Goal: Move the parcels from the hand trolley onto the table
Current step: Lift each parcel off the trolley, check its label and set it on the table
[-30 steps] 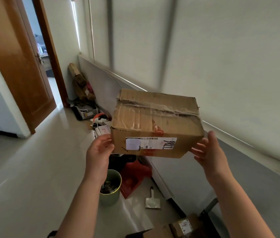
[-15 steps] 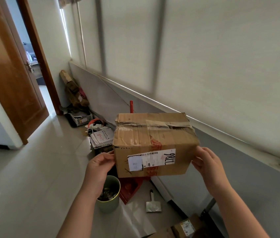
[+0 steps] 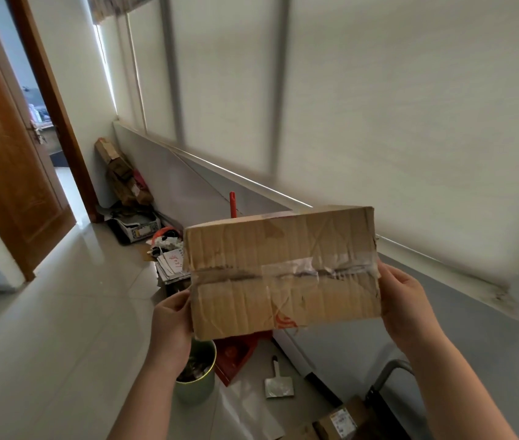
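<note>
Since a moment ago we are tipping the parcel (image 3: 283, 274) toward us, so its taped face is now looking at us and its white label is no longer showing. We are holding it up in the air in front of us, over the floor (image 3: 61, 328), and only our hands are touching it. Our left hand (image 3: 170, 322) is gripping the left end, with most of its fingers going out of sight behind the card. Our right hand (image 3: 407, 309) is gripping the right end, with its fingers curling round that edge. The long side of the parcel is running from left to right, straight from one hand to the other, with the right end sitting a little higher. Both hands are just as near to it, one at each end. The hand trolley (image 3: 393, 364) is sitting low down on our right, with a second parcel (image 3: 340, 419) lying by its dark frame. The tabletop is not showing at all, so we cannot tell which way it is lying from the parcel. We are thinking the next move is turning and carrying the parcel there, keeping the long side across our body, and not bumping the green tin (image 3: 196, 376) just below our left hand.
</note>
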Demonstrator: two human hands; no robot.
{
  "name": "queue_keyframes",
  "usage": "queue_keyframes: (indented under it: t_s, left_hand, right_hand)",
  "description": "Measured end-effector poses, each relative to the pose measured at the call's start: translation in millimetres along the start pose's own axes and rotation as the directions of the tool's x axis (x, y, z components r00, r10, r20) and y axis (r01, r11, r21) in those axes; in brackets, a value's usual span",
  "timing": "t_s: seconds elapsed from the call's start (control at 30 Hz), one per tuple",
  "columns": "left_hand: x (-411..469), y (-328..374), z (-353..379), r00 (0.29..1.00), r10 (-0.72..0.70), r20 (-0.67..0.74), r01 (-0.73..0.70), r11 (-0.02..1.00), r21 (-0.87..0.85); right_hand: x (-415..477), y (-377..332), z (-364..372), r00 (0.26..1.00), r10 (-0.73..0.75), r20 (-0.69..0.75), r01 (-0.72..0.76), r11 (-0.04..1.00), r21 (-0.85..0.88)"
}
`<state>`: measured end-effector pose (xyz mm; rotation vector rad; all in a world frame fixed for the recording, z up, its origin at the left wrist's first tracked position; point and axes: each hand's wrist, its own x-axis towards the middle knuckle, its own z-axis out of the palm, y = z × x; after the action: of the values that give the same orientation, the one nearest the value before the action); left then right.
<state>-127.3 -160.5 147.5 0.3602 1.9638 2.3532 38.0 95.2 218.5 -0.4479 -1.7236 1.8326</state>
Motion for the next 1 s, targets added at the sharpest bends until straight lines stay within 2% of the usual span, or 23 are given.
queue_keyframes:
  t_s: [0.07,0.13,0.23,0.37,0.47,0.53,0.63,0.8,0.87,0.93,1.0]
  left_hand:
    - [-3.1,3.2,1.2,0.998,0.030,0.064,-0.028,0.999,-0.043]
    - [-5.5,7.5,-1.6,0.981,0.058,0.187,-0.048,0.997,-0.059]
    - [-5.7,13.5,-10.9,0.936,0.005,0.353,0.030,0.995,-0.094]
    - [0.0,19.1,-26.3,0.932,-0.078,0.354,0.150,0.972,-0.180]
    - [1.8,16.3,-30.8,0.923,-0.067,0.379,0.136,0.978,-0.157]
    - [-0.1,16.1,-27.7,0.928,-0.051,0.369,0.086,0.993,-0.079]
    - [0.9,11.6,-26.1,0.943,-0.059,0.328,0.051,0.998,0.034]
    - [-2.6,-1.1,-30.0,0.903,-0.167,0.395,0.120,0.983,0.140]
    - [-8.3,-5.9,-25.2,0.892,-0.198,0.405,0.126,0.972,0.199]
    - [-14.2,-11.5,-19.1,0.883,-0.213,0.419,0.125,0.966,0.228]
    - [-19.9,-17.1,-14.0,0.871,-0.209,0.445,0.126,0.970,0.209]
  right_hand:
    - [-1.6,1.7,-0.7,0.998,-0.040,0.053,0.041,0.999,-0.019]
    - [-1.3,6.4,-5.7,0.993,-0.057,0.101,0.057,0.998,0.003]
    - [-1.3,11.0,-14.5,0.974,-0.050,0.220,0.040,0.998,0.050]
    - [-1.7,15.9,-25.5,0.943,0.089,0.320,-0.132,0.984,0.115]
    - [-0.5,22.9,-23.3,0.897,0.268,0.352,-0.314,0.946,0.078]
    - [0.0,28.4,-17.9,0.875,0.341,0.344,-0.355,0.934,-0.024]
    - [-2.9,37.3,-15.8,0.878,0.370,0.305,-0.361,0.928,-0.087]
    - [-15.8,44.4,-29.1,0.874,0.384,0.297,-0.353,0.923,-0.153]
    - [-22.8,45.8,-30.4,0.875,0.389,0.286,-0.321,0.911,-0.258]
    - [-30.5,50.4,-28.9,0.896,0.377,0.233,-0.275,0.886,-0.374]
    - [-40.1,53.0,-29.3,0.922,0.338,0.188,-0.246,0.888,-0.389]
